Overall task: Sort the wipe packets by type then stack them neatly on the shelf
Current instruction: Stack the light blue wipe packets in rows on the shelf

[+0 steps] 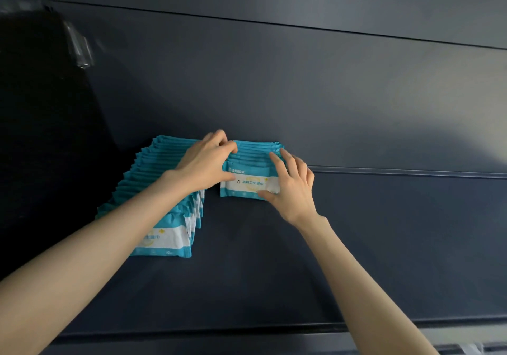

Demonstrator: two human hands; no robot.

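Note:
Two rows of teal-and-white wipe packets stand upright on a dark blue shelf (274, 272). The long left row (153, 179) runs from the back panel toward the front, its front packet (167, 241) facing me. A shorter right row (253, 162) sits against the back panel. My left hand (205, 160) reaches across the left row and grips the left end of the short row, fingers curled over its top. My right hand (290, 184) holds the right end, thumb on the front packet (248, 184) and fingers spread over the top edges.
A dark blue back panel (301, 94) rises behind the packets. A black mass with clear plastic (79, 50) fills the left side. The shelf's front lip (274, 327) runs along the bottom, and bare shelf surface lies right of the packets.

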